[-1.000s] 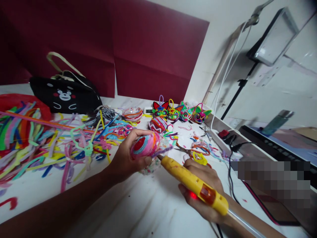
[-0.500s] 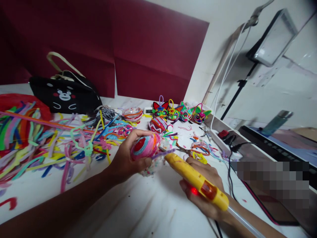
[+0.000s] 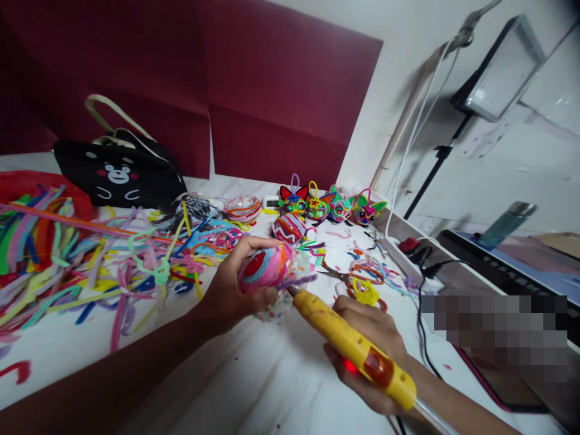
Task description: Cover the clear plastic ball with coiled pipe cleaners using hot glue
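My left hand [image 3: 231, 290] is closed round a pink, striped pipe-cleaner ball [image 3: 265, 267] with a red patch, held just above the white table [image 3: 254, 386]. A loose purple pipe-cleaner end [image 3: 301, 280] sticks out to the ball's right. My right hand [image 3: 369, 344] grips a yellow glue gun [image 3: 348, 341] with a red light glowing on its body. The gun's nozzle touches the ball's lower right side, beside my left thumb.
Loose coloured pipe cleaners [image 3: 90, 254] cover the table's left. A black bear-face bag [image 3: 118, 172] sits at the back. Several finished pipe-cleaner masks [image 3: 330, 206] line the far edge. Scissors [image 3: 338, 275], a power strip [image 3: 410, 251] and cables lie to the right.
The glue gun has drawn back a little toward me and to the left, its nozzle now lower against the ball. My left hand and the ball have barely moved.
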A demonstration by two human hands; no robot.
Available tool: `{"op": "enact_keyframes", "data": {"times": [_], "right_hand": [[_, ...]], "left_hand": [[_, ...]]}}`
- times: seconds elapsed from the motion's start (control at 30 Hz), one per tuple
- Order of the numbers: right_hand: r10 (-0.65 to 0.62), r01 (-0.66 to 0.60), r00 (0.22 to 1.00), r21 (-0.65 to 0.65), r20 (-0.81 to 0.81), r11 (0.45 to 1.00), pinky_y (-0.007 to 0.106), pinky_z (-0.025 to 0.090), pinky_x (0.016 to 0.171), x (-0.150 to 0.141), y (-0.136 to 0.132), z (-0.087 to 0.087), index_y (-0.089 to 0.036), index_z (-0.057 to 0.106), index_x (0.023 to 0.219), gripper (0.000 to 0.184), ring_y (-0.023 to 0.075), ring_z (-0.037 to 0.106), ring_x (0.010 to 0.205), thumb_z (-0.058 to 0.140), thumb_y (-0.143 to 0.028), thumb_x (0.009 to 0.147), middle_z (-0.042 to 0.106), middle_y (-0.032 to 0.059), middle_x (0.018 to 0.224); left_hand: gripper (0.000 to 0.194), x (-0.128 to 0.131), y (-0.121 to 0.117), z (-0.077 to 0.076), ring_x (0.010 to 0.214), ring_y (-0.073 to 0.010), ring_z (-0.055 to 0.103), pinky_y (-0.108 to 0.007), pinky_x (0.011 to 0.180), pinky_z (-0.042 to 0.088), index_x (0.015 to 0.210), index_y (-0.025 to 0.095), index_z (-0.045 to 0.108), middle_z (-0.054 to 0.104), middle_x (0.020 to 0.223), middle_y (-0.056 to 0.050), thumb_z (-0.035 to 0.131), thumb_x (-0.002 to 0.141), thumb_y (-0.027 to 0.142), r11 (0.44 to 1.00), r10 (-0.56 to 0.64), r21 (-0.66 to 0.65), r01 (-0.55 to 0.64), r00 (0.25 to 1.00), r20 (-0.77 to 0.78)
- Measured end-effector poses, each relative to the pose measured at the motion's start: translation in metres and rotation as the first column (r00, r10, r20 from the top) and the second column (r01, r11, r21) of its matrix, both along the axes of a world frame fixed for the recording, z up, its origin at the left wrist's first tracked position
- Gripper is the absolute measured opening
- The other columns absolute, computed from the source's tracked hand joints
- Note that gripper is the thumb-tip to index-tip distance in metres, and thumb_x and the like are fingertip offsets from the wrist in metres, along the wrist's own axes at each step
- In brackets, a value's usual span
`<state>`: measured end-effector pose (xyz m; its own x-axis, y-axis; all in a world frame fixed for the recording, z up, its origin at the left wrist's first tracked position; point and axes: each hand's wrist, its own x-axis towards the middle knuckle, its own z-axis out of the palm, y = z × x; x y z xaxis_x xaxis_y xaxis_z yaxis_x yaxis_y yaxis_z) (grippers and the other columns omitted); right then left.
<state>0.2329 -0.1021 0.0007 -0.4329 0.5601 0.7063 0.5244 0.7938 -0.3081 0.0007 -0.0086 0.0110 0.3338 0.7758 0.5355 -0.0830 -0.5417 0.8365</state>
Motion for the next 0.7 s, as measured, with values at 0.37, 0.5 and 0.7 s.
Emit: {"op": "enact_keyframes", "data": {"times": [0.37,0.5,0.7], "right_hand": [[-0.059,0.059,0.998,0.017,-0.003,0.998,0.03,0.038,0.047,0.002,0.003,0.012,-0.024,0.049,0.079,0.015,0.015,0.052,0.058,0.053,-0.011,0.085,0.051,-0.0014,0.067],[-0.076,0.077,0.997,0.027,-0.033,0.997,0.031,0.044,0.051,0.007,0.007,0.005,-0.024,0.055,0.09,0.014,0.0181,0.059,0.066,0.055,-0.011,0.085,0.058,0.0011,0.074],[-0.063,0.063,0.998,0.031,-0.006,0.998,0.03,0.038,0.048,0.002,0.002,0.011,-0.023,0.051,0.083,0.012,0.0156,0.052,0.059,0.052,-0.011,0.086,0.05,-0.0008,0.069]], "left_hand": [[0.057,0.001,-0.003,0.002,0.095,-0.026,0.066,-0.032,0.079,0.054,0.115,0.022,0.061,0.065,0.119,-0.01,0.083,0.067,0.044,1.0,-0.016,-0.022,0.016,1.0,0.017],[0.06,0.0,-0.005,0.002,0.093,-0.0258,0.066,-0.032,0.08,0.055,0.116,0.023,0.061,0.065,0.118,-0.01,0.084,0.066,0.047,1.0,-0.019,-0.018,0.019,1.0,0.016],[0.058,-0.001,-0.003,0.002,0.091,-0.0232,0.066,-0.03,0.077,0.054,0.117,0.024,0.061,0.066,0.116,-0.008,0.083,0.068,0.046,0.999,-0.039,-0.007,0.039,0.999,0.03]]}}
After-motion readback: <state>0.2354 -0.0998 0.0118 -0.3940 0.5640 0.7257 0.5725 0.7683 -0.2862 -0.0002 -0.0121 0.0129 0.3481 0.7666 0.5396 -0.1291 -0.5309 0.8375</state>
